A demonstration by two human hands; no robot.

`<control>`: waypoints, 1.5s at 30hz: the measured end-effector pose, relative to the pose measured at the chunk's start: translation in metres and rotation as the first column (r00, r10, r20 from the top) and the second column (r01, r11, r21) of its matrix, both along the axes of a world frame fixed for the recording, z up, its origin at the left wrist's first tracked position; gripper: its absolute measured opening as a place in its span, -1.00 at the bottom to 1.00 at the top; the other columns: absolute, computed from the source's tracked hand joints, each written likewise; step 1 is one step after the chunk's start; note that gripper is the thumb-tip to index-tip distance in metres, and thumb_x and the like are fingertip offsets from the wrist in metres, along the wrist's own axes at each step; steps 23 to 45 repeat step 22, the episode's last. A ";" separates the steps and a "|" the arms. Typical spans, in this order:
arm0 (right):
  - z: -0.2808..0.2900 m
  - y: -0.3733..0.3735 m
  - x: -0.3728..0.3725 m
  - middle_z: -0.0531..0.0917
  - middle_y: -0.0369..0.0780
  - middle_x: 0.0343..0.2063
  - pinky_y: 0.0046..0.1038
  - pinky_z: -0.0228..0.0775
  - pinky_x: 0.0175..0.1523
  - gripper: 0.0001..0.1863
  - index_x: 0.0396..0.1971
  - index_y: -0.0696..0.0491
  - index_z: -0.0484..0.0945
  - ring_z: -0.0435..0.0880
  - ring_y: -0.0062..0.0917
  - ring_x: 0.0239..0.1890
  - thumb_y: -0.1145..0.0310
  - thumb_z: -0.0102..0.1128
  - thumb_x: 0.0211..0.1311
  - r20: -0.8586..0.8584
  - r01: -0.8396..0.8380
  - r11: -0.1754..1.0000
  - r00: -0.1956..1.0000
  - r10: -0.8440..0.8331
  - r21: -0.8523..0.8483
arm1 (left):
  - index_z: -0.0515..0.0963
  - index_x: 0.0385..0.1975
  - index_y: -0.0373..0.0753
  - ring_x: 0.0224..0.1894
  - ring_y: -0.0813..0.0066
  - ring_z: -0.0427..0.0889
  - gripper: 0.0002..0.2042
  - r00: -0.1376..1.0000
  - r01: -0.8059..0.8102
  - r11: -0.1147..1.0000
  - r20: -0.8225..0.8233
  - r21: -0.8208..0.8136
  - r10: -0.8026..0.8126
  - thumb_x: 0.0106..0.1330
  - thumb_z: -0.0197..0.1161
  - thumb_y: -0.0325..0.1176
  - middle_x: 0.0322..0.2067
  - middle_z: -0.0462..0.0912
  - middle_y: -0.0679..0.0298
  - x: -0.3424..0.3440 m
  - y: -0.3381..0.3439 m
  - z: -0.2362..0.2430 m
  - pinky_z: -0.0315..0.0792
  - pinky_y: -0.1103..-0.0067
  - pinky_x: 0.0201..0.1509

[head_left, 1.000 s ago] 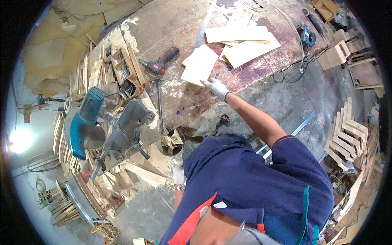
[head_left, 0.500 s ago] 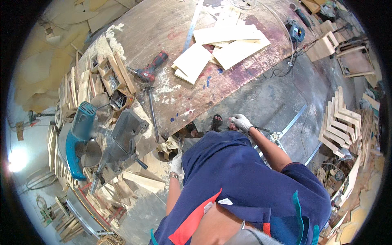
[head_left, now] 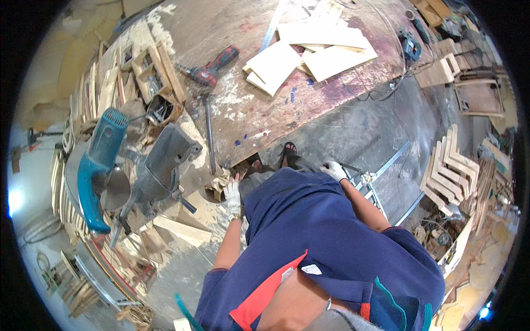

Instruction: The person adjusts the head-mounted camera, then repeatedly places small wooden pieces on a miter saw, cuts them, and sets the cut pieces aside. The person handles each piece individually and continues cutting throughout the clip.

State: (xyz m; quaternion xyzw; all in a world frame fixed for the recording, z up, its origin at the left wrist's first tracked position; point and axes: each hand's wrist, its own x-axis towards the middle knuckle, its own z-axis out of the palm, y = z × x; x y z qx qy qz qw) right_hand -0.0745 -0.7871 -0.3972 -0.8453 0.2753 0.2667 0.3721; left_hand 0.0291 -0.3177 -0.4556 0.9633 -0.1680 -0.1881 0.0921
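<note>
My left hand (head_left: 232,199), in a pale work glove with bare fingertips, hangs beside my left thigh with its fingers spread. It holds nothing and is nearest the wood scraps by the table corner. My right hand (head_left: 333,170), gloved too, is low by my right thigh, close to a metal frame (head_left: 366,179). Its fingers are partly hidden, and I cannot make out anything in them. Ahead of me, the worktable (head_left: 265,118) carries thin pale wood panels (head_left: 274,67) in a loose pile. A red and black cordless drill (head_left: 212,70) lies left of them.
At my left stands a teal mitre saw (head_left: 102,154) with its blade showing. A wooden box of hardware (head_left: 160,108) and a metal bar (head_left: 210,135) lie near it. A blue power tool (head_left: 409,45) with a cord sits far right. Angled wooden parts (head_left: 450,168) are stacked at right.
My left hand has moved forward and up from beside my thigh, its fingers now spread. My right hand has drawn back slightly. The whole view has shifted a little.
</note>
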 end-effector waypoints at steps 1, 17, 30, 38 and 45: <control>0.005 0.000 0.005 0.77 0.07 -0.23 -0.20 0.55 0.02 -0.57 -0.18 0.17 0.73 0.77 -0.09 -0.09 0.08 0.31 0.18 0.016 -0.012 1.000 1.000 0.012 0.010 | 0.20 0.56 0.06 0.41 0.30 0.40 -0.35 0.997 0.017 0.999 0.080 -0.029 -0.014 0.43 -0.03 -0.46 0.38 0.44 0.20 -0.001 0.000 0.003 0.27 0.26 0.42; 0.012 -0.001 0.032 0.77 0.06 -0.20 -0.18 0.57 0.02 -0.55 -0.14 0.17 0.71 0.76 -0.06 -0.09 0.06 0.31 0.24 0.046 -0.154 0.986 0.987 0.152 0.059 | 0.22 0.54 -0.02 0.49 0.47 0.33 -0.30 0.954 0.099 0.988 0.294 -0.118 -0.061 0.35 0.02 -0.57 0.46 0.33 0.49 0.005 -0.006 0.021 0.21 0.29 0.53; 0.022 0.001 0.044 0.77 0.08 -0.15 -0.20 0.57 0.06 -0.54 -0.10 0.17 0.71 0.78 -0.12 -0.04 0.04 0.31 0.27 -0.038 -0.220 0.975 0.974 0.221 0.025 | 0.22 0.55 0.17 0.56 0.49 0.21 -0.24 0.903 -0.011 1.000 0.429 0.001 0.010 0.32 0.04 -0.60 0.57 0.16 0.53 -0.018 0.004 0.012 0.10 0.28 0.60; 0.022 0.001 0.044 0.77 0.08 -0.15 -0.20 0.57 0.06 -0.54 -0.10 0.17 0.71 0.78 -0.12 -0.04 0.04 0.31 0.27 -0.038 -0.220 0.975 0.974 0.221 0.025 | 0.22 0.55 0.17 0.56 0.49 0.21 -0.24 0.903 -0.011 1.000 0.429 0.001 0.010 0.32 0.04 -0.60 0.57 0.16 0.53 -0.018 0.004 0.012 0.10 0.28 0.60; 0.022 0.001 0.044 0.77 0.08 -0.15 -0.20 0.57 0.06 -0.54 -0.10 0.17 0.71 0.78 -0.12 -0.04 0.04 0.31 0.27 -0.038 -0.220 0.975 0.974 0.221 0.025 | 0.22 0.55 0.17 0.56 0.49 0.21 -0.24 0.903 -0.011 1.000 0.429 0.001 0.010 0.32 0.04 -0.60 0.57 0.16 0.53 -0.018 0.004 0.012 0.10 0.28 0.60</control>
